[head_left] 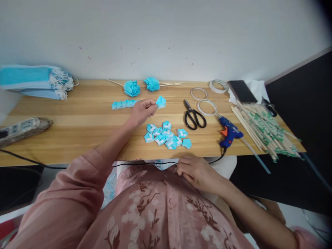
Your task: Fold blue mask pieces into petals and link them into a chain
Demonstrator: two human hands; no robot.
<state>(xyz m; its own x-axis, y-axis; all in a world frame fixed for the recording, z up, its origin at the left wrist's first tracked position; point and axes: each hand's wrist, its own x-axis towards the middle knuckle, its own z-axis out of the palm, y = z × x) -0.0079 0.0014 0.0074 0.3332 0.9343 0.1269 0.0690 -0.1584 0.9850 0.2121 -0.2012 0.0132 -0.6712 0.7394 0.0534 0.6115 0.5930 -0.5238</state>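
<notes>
A light-blue folded paper petal (161, 102) is pinched by my left hand (144, 110) above the desk. Beside and partly behind that hand runs a row of overlapping blue petals (121, 104). Nearer me lies a loose pile of blue petals (166, 133), several with white strips on them. My right hand (198, 173) hangs at the desk's front edge over my lap, its fingers curled inward; whatever may be between them is hidden. Two blue paper flowers on sticks, one flower (131, 88) and another flower (152, 84), lie at the back.
Black-handled scissors (193, 116), tape rolls (206, 107) and a blue glue gun (228, 132) are to the right. Beyond them are a bundle of sticks (267, 128) and a phone (242, 91). A power strip (24, 129) and folded blue cloth (33, 81) occupy the left. A black cable (155, 163) crosses the front edge.
</notes>
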